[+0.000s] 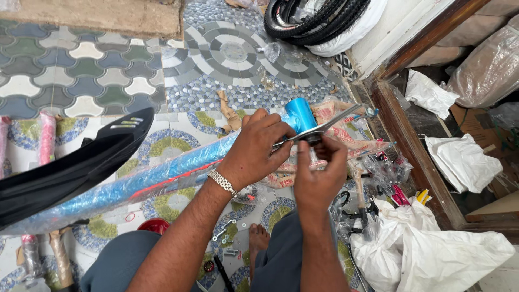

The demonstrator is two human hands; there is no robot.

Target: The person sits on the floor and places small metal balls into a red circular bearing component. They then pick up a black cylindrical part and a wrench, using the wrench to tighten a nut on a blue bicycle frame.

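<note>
Left hand wrapped around a blue bike frame, close to its bright blue tube end. Right hand pinching a small dark part under a flat silver wrench lying across that end. Frame held above a patterned tile floor. Black tires far off, white plastic bags at the right.

Patterned tile floor — black tyres lie at its top edge, white plastic bags at the bottom right corner, small washers and bolts near the bottom edge — beside a red cap.
</note>
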